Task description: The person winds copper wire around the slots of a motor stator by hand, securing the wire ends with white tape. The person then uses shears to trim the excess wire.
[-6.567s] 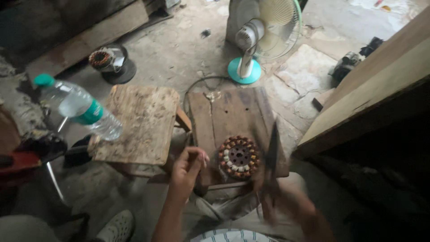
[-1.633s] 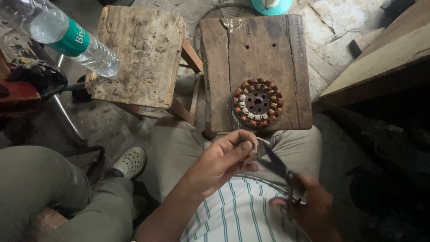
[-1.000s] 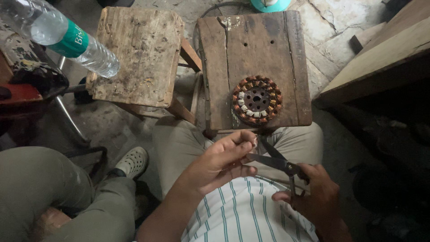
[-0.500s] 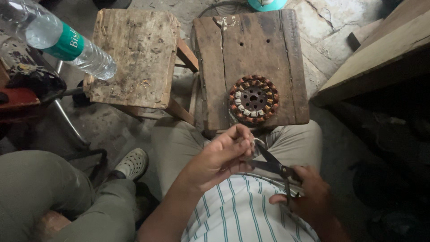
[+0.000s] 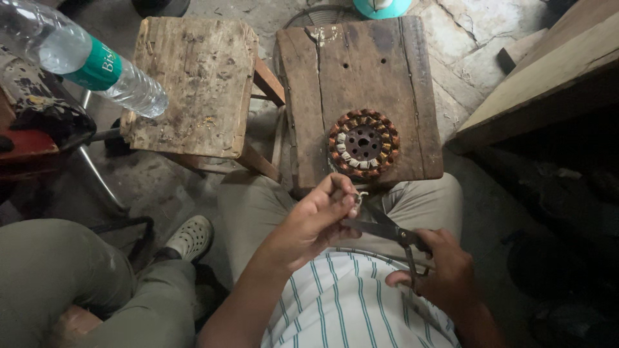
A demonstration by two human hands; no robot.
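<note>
While the left hand (image 5: 316, 222) is pinching a small pale strip (image 5: 356, 200), the right hand (image 5: 445, 270), gripping scissors (image 5: 380, 229), is aiming open blades leftward at it.

Cracked concrete floor (image 5: 477, 48), worn wood stools (image 5: 193, 77)

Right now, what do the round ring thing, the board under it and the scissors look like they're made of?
Ring: likely copper wire coils, reddish-brown and glossy, with pale strips between, around a dark metal core. Board: bare weathered wood, grain and cracks showing. Scissors: dull dark metal, held in the right hand.
</note>
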